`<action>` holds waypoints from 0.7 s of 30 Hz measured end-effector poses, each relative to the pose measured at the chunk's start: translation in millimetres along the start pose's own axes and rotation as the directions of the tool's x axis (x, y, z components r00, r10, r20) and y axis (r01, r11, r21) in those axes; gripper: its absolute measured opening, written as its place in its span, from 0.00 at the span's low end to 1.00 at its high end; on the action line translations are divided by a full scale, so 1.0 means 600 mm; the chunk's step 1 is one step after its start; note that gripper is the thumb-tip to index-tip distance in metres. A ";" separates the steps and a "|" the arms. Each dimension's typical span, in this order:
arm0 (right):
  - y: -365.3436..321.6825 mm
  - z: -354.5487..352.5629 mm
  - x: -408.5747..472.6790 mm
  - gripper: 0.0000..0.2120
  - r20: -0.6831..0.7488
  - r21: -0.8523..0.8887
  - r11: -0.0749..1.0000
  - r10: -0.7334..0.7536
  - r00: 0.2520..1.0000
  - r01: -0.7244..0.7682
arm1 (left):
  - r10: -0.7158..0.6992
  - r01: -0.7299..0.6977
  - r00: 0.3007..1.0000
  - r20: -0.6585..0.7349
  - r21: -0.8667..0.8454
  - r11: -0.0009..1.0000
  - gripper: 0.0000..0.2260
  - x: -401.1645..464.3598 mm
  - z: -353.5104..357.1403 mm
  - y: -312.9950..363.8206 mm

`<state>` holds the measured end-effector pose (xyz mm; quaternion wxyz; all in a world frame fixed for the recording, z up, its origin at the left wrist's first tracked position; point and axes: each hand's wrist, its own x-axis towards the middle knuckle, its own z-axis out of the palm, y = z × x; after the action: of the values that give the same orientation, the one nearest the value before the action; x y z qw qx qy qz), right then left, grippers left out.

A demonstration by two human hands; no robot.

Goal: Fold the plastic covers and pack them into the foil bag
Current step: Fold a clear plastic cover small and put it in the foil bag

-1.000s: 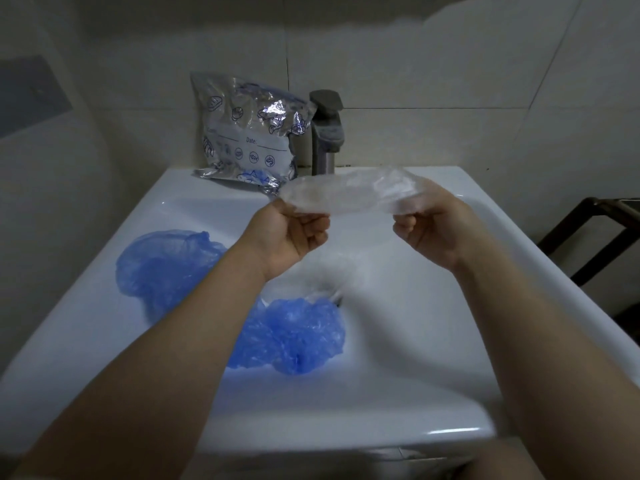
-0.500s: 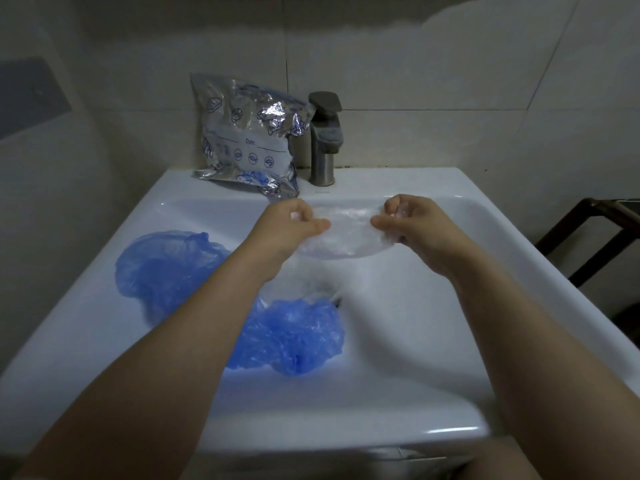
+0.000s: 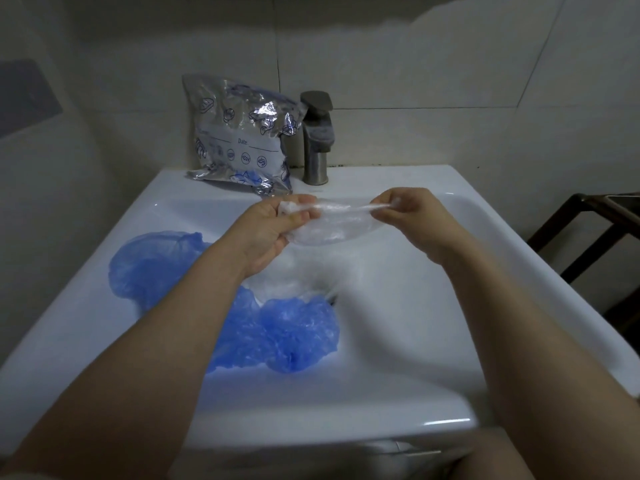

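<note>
A second earlier I had held the clear plastic cover up in front of the tap; by this moment I had brought it down over the sink and drawn it into a flatter half-moon, its gathered edge stretched between my hands. My left hand pinched one end of that edge between thumb and curled fingers, and my right hand pinched the other end the same way, so both were grasping the cover and neither had let go. I judged that the first fold was made and that this cover still needed folding smaller before it could be packed. The foil bag stood at twelve o'clock from my hands, leaning on the wall just beside the tap at the sink's back rim. Two blue covers were not yet folded: one lay at eight o'clock on the left slope of the basin, the other at six o'clock near the drain. On the bag's pale label I could read "Date:" beside a blank line; the word before it was too faint, and the small round icons below carried nothing legible.
</note>
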<state>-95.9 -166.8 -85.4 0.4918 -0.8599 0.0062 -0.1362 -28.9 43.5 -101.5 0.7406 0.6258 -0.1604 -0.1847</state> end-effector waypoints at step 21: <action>-0.006 0.024 0.004 0.23 0.014 0.524 0.830 0.218 0.976 -0.193 | 0.167 -0.142 0.984 -0.058 0.298 0.944 0.19 -0.010 0.030 0.007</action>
<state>-90.4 -153.2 -88.3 0.7181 -0.6850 0.0726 -0.0990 -42.6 31.5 -94.3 0.6579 0.7213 -0.2038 -0.0741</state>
